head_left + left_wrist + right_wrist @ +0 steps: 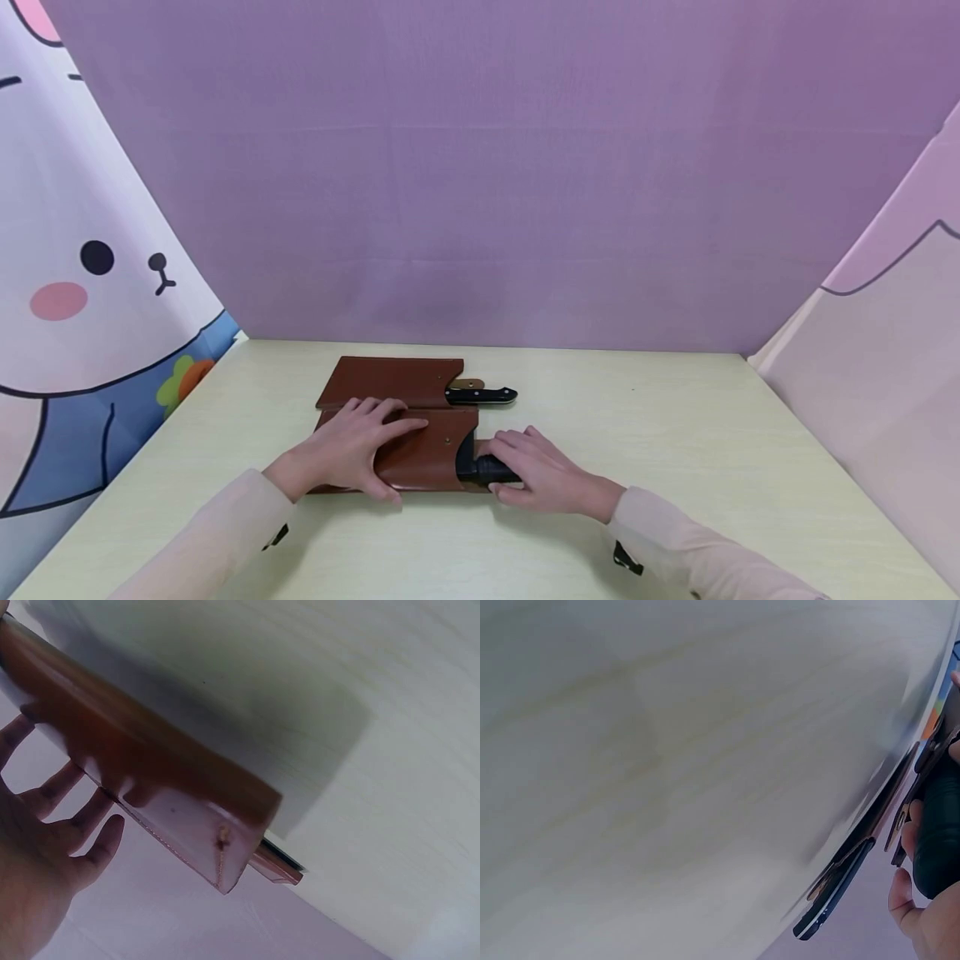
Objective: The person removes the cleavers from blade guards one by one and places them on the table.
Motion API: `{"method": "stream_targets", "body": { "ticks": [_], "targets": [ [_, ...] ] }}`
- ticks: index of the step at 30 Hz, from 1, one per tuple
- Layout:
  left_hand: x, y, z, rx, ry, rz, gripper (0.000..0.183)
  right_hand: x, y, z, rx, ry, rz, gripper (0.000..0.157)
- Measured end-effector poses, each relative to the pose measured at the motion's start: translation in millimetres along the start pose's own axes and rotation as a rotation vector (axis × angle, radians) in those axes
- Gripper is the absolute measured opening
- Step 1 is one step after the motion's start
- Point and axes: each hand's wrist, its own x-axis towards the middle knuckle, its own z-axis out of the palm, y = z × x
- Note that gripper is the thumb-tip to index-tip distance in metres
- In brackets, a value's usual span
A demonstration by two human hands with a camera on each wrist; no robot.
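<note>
Two brown leather knife sheaths lie one behind the other on the table. My left hand (352,442) rests spread over the near sheath (431,458); its fingers (94,840) touch the sheath's long edge in the left wrist view. At the mouth of that sheath, my right hand (551,477) grips the black handle (493,470) of a knife whose blade is mostly hidden inside. The thick handle also shows in the right wrist view, with the right hand (939,922) around it. From the far sheath (393,379) sticks out a second, slimmer black knife handle (487,395) with rivets.
The pale wood-grain table (675,433) reaches back to a purple cloth backdrop (510,183). A printed cartoon curtain (90,350) hangs at the left, and a pale pink one (885,358) at the right. A tan strap with a stud (471,383) lies behind the slimmer handle.
</note>
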Motion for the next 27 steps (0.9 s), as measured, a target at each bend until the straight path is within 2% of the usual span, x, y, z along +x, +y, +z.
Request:
{"method": "stream_targets", "body": {
  "ticks": [9, 18, 27],
  "targets": [
    [0.5, 0.9, 0.1, -0.007, 0.031, 0.007, 0.1, -0.8, -0.1, -0.9, -0.004, 0.001, 0.009, 0.03],
    [1.2, 1.9, -1.7, -0.023, 0.017, -0.005, 0.1, -1.3, 0.5, -0.9, -0.01, 0.017, -0.002, 0.03],
    [-1.5, -1.6, -0.7, 0.002, 0.005, -0.03, 0.101, -3.9, 0.9, 0.0, -0.028, 0.048, -0.018, 0.033]
  ]
}}
